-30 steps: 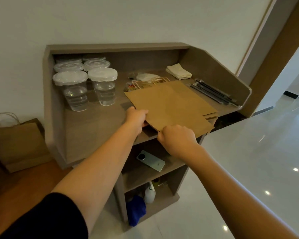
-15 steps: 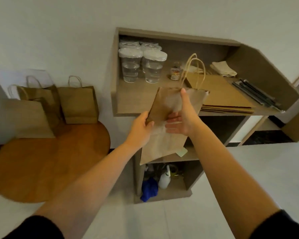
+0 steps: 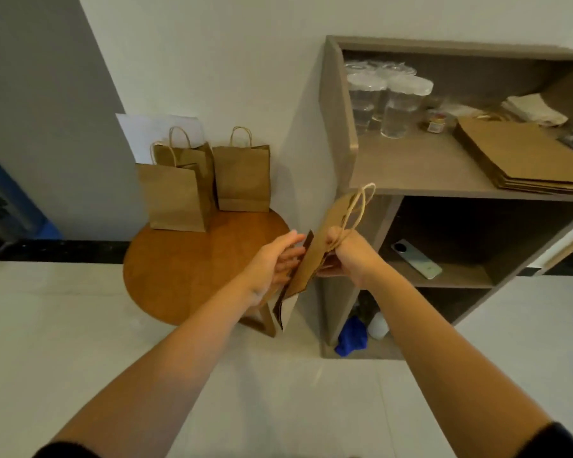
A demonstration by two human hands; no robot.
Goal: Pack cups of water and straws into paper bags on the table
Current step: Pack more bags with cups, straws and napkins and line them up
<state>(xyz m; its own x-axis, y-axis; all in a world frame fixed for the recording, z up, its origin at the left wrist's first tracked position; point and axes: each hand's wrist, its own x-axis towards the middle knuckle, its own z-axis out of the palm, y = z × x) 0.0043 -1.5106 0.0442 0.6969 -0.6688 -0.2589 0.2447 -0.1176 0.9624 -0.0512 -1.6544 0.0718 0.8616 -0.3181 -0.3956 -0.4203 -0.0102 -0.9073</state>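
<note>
1. Opening a flat paper bag (image 3: 315, 256) in mid-air beside the round wooden surface (image 3: 192, 269); right hand (image 3: 348, 252) grips its handles, left hand (image 3: 273, 262) fingers spread against its side.
2. Next, probably: stand it open on the surface.

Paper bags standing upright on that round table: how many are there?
3: one at front left, one behind it, one at right, all against the wall. More could hide behind.

Both forearms extended toward frame centre; left hand (image 3: 272, 259) held flat, fingers straight, at centre; right hand (image 3: 351, 256) curled closed, just right of centre
</note>
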